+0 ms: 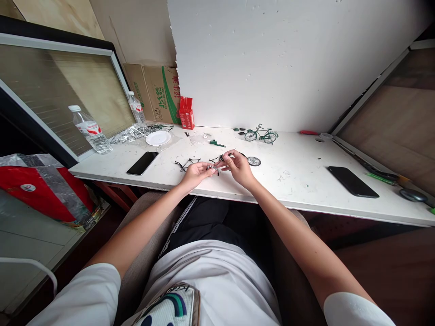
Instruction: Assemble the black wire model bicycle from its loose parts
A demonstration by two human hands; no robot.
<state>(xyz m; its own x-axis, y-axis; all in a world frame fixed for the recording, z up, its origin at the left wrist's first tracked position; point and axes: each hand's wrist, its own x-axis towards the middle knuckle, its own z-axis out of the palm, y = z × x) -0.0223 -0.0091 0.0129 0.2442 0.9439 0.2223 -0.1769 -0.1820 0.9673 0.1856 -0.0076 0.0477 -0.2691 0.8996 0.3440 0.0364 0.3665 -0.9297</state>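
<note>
Two bare hands at work over a white table (288,190), seen from the head. We find both hands close together above the near edge, about midway along it. The left hand (197,175) has its thumb and fingers pinched on a small silvery part (213,169), which lies between the two hands. The right hand (238,167) stands just beside it, thumb and forefinger narrowed at a small dark piece (222,157); whether they grip it we cannot tell, the detail being too small.

Just beyond the left hand we note a thin black frame (188,162) lying flat; a spoked wheel (253,161) lies beside the right hand. Farther in, toward the far edge, we see a green part (216,143) and, to its right, a green model bicycle (261,135) upright on two wheels. Near the left corner rest a dark phone (142,163) and a clear bottle (91,130), with a white plate (158,138) farther back. At the far edge we observe a red box (186,113) in front of a cardboard carton (156,95). Toward the right end lie a black phone (352,182) and a computer mouse (413,195)
</note>
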